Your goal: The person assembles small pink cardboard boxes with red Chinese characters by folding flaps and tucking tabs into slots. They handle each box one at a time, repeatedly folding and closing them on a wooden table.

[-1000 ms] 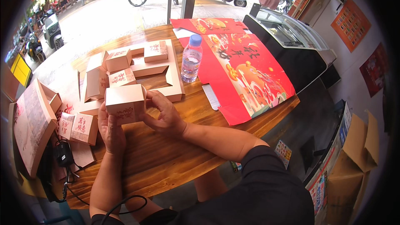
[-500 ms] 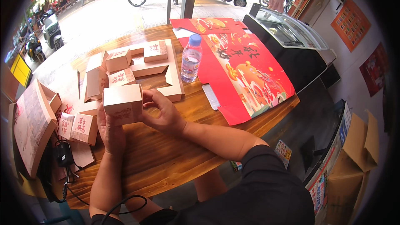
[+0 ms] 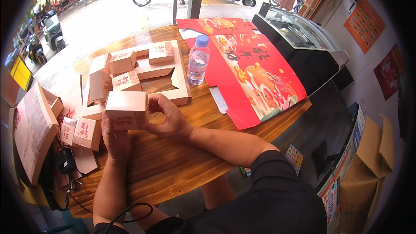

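Observation:
Both my hands hold a small pale pink cardboard box [image 3: 125, 103] above the near edge of a frame-like cardboard tray [image 3: 183, 82]. My left hand [image 3: 115, 142] supports it from the left and below, its fingers partly hidden behind the box. On the other side my right hand [image 3: 171, 119] is closed against the box's right face, thumb and fingers bent. Several similar boxes sit in or on the tray, among them a printed box [image 3: 161, 53] at its far right and another printed box [image 3: 126, 80] just beyond the held one.
A water bottle [image 3: 199, 63] with a blue cap stands right of the tray. Beyond it lies a flattened red carton [image 3: 260, 73]. To the left are a large pink box [image 3: 35, 125], two small boxes [image 3: 86, 134] and a black cable adapter [image 3: 66, 159]. The wooden table [image 3: 173, 173] ends near my body.
The held box has sunk very slightly and tilted a little, with my hands still around it. In the background a person in pink has shifted left.

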### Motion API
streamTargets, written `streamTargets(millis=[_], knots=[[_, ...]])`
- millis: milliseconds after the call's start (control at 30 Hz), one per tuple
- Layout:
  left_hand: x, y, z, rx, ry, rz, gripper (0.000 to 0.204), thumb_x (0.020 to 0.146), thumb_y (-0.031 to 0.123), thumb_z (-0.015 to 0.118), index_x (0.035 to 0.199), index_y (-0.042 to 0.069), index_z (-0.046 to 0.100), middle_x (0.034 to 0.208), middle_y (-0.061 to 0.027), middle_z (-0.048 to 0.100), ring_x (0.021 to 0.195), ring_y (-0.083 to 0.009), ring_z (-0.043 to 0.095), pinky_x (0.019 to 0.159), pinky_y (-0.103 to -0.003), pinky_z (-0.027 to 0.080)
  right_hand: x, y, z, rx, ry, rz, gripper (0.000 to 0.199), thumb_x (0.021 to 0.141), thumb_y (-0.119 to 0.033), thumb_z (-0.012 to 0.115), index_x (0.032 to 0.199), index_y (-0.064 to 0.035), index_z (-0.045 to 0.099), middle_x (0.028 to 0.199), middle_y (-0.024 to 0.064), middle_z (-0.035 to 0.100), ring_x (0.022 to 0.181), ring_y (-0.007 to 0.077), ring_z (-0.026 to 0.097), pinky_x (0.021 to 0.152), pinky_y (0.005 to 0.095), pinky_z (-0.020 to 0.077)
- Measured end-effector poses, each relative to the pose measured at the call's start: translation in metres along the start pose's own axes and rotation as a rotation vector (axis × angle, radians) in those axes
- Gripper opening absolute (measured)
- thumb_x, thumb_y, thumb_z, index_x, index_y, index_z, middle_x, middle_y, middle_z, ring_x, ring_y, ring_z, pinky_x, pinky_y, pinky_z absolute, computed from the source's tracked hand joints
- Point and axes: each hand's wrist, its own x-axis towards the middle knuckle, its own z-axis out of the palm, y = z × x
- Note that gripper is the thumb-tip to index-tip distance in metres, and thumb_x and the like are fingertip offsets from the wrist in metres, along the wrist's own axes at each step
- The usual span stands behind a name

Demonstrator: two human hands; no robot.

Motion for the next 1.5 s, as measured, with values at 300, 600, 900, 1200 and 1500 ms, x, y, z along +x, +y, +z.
streamTargets(millis=[300,600,900,1200,1500], knots=[[0.001,-0.001,-0.001,0.014,-0.01,0.034,0.058,0.1,0.046,0.044,0.145,0.01,0.04,0.145,-0.0057,0.047,0.136,-0.0216,0.041,0.115,-0.041,0.027,-0.001,0.003,0.002,-0.028,0.082,-0.03,0.06,0.076,-0.019,0.084,0.122,-0.0033,0.047,0.103,0.0069,0.058,0.091,0.0148,0.059,0.082,0.03,0.0506],[0.003,0.001,0.004,-0.012,0.086,0.034,0.065,0.096,0.045,0.054,0.146,0.009,0.036,0.143,-0.0071,0.046,0.133,-0.0225,0.043,0.111,-0.041,0.033,0.001,0.002,-0.002,-0.004,0.108,-0.002,0.055,0.079,-0.017,0.083,0.118,-0.0031,0.047,0.101,0.0073,0.059,0.09,0.013,0.06,0.079,0.0292,0.0518],[0.004,0.003,0.005,-0.14,0.163,-0.034,0.058,0.1,0.048,0.046,0.144,0.011,0.042,0.141,-0.0043,0.053,0.13,-0.0204,0.047,0.11,-0.039,0.034,-0.002,0.008,-0.01,-0.057,0.005,-0.09,0.031,0.087,-0.01,0.075,0.107,-0.0054,0.051,0.105,0.0036,0.059,0.096,0.0071,0.057,0.083,0.0248,0.0489],[0.007,0.007,0.01,-0.244,0.157,-0.023,0.062,0.101,0.054,0.04,0.145,0.01,0.041,0.141,-0.0053,0.053,0.129,-0.0211,0.049,0.109,-0.041,0.037,0.0,0.008,-0.001,0.397,0.209,0.146,0.034,0.096,-0.017,0.066,0.12,-0.0033,0.046,0.102,0.0013,0.057,0.086,0.0055,0.055,0.076,0.0224,0.0491],[0.012,0.005,0.01,0.006,0.123,0.014,0.05,0.101,0.027,0.052,0.145,0.008,0.039,0.137,-0.0065,0.053,0.126,-0.0196,0.051,0.107,-0.037,0.04,0.006,-0.014,-0.001,0.487,0.14,0.055,0.065,0.091,-0.018,0.072,0.138,-0.0011,0.031,0.12,0.0064,0.055,0.114,0.0127,0.054,0.094,0.0276,0.0479]])
